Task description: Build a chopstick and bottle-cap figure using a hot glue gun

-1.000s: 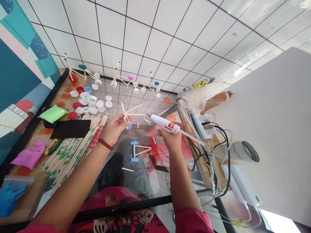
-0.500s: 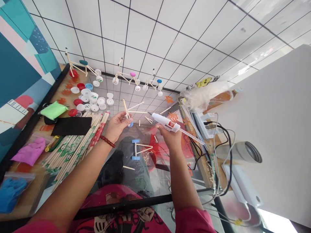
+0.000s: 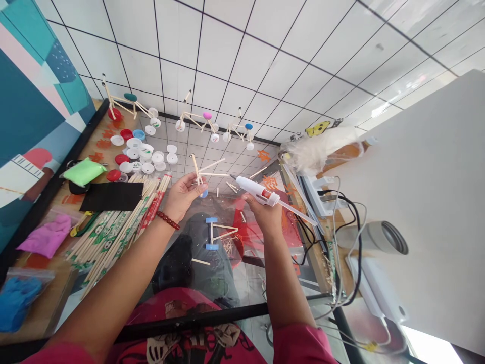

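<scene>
My left hand [image 3: 182, 194] pinches a small frame of thin wooden sticks [image 3: 202, 173] with a blue bottle cap at its lower end, held above the glass table [image 3: 212, 283]. My right hand [image 3: 265, 211] grips a white hot glue gun [image 3: 261, 193]. The gun's nozzle points left and touches the tip of one horizontal stick of the frame. Below my hands, a second stick piece with two blue caps [image 3: 212, 234] lies on the glass.
Three finished stick-and-cap models [image 3: 197, 120] stand along the far edge. Loose bottle caps [image 3: 140, 154], a bundle of chopsticks [image 3: 121, 227], a black sheet, green, pink and blue clay bags lie at left. A power strip [image 3: 322, 194] with cables and a grey cylinder [image 3: 382, 237] sit at right.
Both hands rose slightly in view as the head shifted. The glue gun's nozzle has closed in on the tip of the horizontal stick.
</scene>
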`<state>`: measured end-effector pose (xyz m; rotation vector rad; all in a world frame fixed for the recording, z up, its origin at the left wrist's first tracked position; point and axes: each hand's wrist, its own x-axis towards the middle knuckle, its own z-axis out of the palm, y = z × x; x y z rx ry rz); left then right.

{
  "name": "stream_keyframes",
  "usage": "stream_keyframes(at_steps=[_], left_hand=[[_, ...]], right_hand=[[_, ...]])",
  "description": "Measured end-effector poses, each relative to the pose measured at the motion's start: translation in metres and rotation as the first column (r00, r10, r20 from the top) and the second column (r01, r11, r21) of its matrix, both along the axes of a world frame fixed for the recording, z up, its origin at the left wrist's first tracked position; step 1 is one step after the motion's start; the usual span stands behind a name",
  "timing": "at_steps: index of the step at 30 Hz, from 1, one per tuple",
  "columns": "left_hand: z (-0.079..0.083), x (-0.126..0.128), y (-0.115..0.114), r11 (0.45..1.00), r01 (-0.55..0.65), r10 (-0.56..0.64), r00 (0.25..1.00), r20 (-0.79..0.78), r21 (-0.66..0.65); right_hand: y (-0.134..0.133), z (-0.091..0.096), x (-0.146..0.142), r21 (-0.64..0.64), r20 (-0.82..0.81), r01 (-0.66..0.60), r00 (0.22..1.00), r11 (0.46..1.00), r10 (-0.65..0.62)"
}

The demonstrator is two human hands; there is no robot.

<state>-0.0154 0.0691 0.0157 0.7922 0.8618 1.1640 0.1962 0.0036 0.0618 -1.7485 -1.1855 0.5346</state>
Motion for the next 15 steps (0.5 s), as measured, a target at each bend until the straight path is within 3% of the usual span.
stream_keyframes(at_steps=[15], left_hand=[[-0.0008,-0.0005,0.0003,1.0,0.01,-0.01,1.0,0.002,0.005]], right_hand=[[-0.0015,0.002,-0.0004,-0.008,0.013,-0.019,1.0,1.0,0.019]])
